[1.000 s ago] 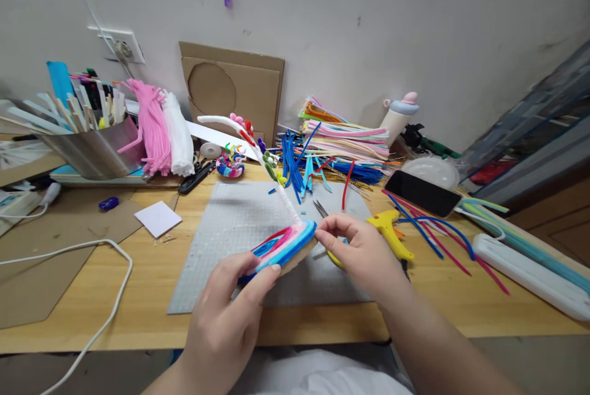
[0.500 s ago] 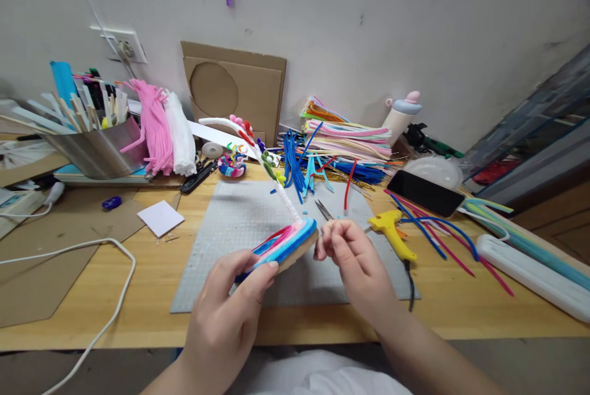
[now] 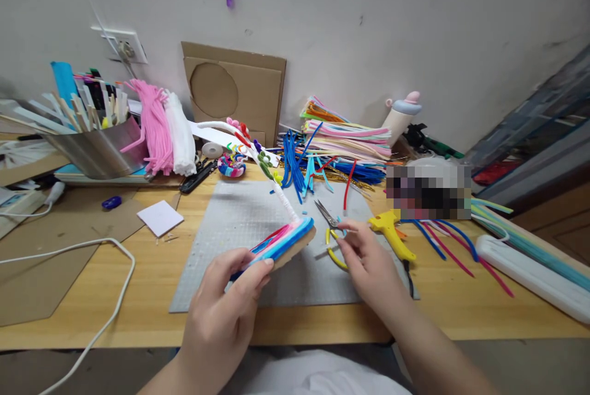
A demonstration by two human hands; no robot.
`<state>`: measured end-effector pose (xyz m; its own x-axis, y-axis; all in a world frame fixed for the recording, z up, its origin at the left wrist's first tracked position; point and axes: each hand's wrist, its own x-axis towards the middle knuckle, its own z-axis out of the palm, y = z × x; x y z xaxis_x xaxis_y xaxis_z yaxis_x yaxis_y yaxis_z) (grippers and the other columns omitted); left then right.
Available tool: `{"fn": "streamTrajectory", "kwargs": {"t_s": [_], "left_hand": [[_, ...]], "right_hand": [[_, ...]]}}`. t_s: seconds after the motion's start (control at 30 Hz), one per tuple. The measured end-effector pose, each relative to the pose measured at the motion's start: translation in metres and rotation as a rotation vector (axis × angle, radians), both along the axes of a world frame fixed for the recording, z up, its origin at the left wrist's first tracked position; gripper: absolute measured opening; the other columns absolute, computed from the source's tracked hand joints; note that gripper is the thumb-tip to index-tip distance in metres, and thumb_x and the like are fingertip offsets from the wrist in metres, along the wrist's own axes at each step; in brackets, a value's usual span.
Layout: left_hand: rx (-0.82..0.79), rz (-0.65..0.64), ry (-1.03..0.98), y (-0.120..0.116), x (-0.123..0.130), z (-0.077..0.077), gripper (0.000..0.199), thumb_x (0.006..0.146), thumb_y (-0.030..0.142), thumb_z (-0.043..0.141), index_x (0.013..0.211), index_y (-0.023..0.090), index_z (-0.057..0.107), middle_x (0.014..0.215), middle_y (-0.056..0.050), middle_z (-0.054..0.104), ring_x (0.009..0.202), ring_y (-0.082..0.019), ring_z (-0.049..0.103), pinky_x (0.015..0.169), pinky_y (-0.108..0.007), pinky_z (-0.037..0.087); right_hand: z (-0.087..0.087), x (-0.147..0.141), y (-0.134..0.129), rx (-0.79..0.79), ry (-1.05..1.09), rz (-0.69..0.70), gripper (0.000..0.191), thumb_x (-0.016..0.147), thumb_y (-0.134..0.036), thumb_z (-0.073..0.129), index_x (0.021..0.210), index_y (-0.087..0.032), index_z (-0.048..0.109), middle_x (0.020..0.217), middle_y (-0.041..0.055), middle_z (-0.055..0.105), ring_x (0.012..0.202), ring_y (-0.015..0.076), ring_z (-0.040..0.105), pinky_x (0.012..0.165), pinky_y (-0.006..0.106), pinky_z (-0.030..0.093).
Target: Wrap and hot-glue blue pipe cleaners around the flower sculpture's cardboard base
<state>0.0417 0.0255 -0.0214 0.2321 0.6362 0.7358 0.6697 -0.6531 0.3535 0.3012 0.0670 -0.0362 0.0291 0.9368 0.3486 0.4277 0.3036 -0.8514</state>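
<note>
Where the left hand (image 3: 225, 293) is placed, the base (image 3: 289, 246) is gripped between thumb and fingers and tilted above the mat (image 3: 207, 241); a flowered stem (image 3: 283, 201) is carried at its right end. Scissors (image 3: 329, 217) are noted on the mat, beside the right hand (image 3: 371, 269); its fingertips are narrowly spaced, contents undetermined. A glue gun (image 3: 391, 232) is found rightward. Steadying of the base is judged in hand; a firm left grip is next called for.
</note>
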Motion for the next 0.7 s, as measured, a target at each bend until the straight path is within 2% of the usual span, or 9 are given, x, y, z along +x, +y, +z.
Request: {"fn": "streamTrajectory", "kwargs": {"t_s": [0.1, 0.17, 0.23, 0.3, 0.43, 0.53, 0.7], "left_hand": [[-0.003, -0.001, 0.001, 0.001, 0.0, 0.0, 0.046, 0.086, -0.006, 0.054, 0.121, 0.022, 0.06, 0.113, -0.007, 0.055, 0.099, -0.013, 0.059, 0.084, -0.024, 0.055], [-0.002, -0.006, 0.004, 0.001, 0.0, 0.001, 0.047, 0.086, -0.007, 0.054, 0.122, 0.022, 0.06, 0.113, -0.007, 0.055, 0.1, -0.013, 0.059, 0.085, -0.024, 0.056], [-0.006, -0.017, 0.004, 0.001, 0.001, 0.002, 0.049, 0.086, -0.008, 0.053, 0.124, 0.023, 0.059, 0.114, -0.007, 0.055, 0.102, -0.013, 0.059, 0.086, -0.024, 0.055], [-0.011, -0.028, 0.001, 0.002, 0.001, 0.002, 0.051, 0.085, -0.009, 0.052, 0.125, 0.022, 0.059, 0.113, -0.007, 0.054, 0.102, -0.013, 0.059, 0.087, -0.024, 0.055], [-0.023, -0.019, -0.004, 0.003, 0.0, 0.003, 0.049, 0.086, -0.008, 0.053, 0.125, 0.022, 0.059, 0.114, -0.006, 0.054, 0.102, -0.013, 0.059, 0.088, -0.023, 0.054], [-0.025, -0.014, -0.006, 0.003, -0.001, 0.003, 0.049, 0.086, -0.007, 0.053, 0.125, 0.021, 0.058, 0.113, -0.006, 0.055, 0.102, -0.013, 0.059, 0.088, -0.023, 0.054], [-0.027, -0.024, -0.013, 0.003, -0.001, 0.003, 0.047, 0.086, -0.007, 0.054, 0.124, 0.021, 0.059, 0.113, -0.006, 0.054, 0.102, -0.011, 0.058, 0.09, -0.021, 0.053]], "right_hand": [[0.014, -0.008, -0.008, 0.253, -0.257, 0.004, 0.042, 0.091, -0.015, 0.058, 0.131, -0.027, 0.056, 0.111, 0.0084, 0.067, 0.101, 0.0255, 0.064, 0.087, 0.043, 0.052], [0.028, -0.016, -0.016, 0.445, -0.334, 0.072, 0.046, 0.091, -0.011, 0.056, 0.134, -0.029, 0.055, 0.122, 0.0096, 0.063, 0.112, 0.0256, 0.06, 0.096, 0.044, 0.048], [0.039, -0.026, -0.021, 0.54, -0.414, 0.176, 0.051, 0.091, -0.011, 0.058, 0.139, -0.028, 0.052, 0.126, 0.0105, 0.061, 0.116, 0.0258, 0.058, 0.099, 0.043, 0.046], [0.042, -0.036, -0.023, 0.573, -0.469, 0.23, 0.052, 0.091, -0.012, 0.059, 0.141, -0.026, 0.051, 0.125, 0.0108, 0.062, 0.116, 0.0258, 0.058, 0.098, 0.042, 0.047], [0.032, -0.049, -0.016, 0.624, -0.45, 0.24, 0.051, 0.093, -0.01, 0.058, 0.141, -0.026, 0.053, 0.121, 0.0103, 0.064, 0.111, 0.0245, 0.061, 0.093, 0.04, 0.05], [0.027, -0.052, -0.013, 0.622, -0.411, 0.249, 0.051, 0.092, -0.008, 0.056, 0.14, -0.025, 0.052, 0.122, 0.0113, 0.064, 0.112, 0.0243, 0.062, 0.094, 0.041, 0.051], [0.028, -0.05, -0.015, 0.628, -0.363, 0.256, 0.044, 0.092, -0.005, 0.054, 0.132, -0.022, 0.056, 0.122, 0.0125, 0.065, 0.112, 0.0234, 0.063, 0.091, 0.04, 0.052]]}}
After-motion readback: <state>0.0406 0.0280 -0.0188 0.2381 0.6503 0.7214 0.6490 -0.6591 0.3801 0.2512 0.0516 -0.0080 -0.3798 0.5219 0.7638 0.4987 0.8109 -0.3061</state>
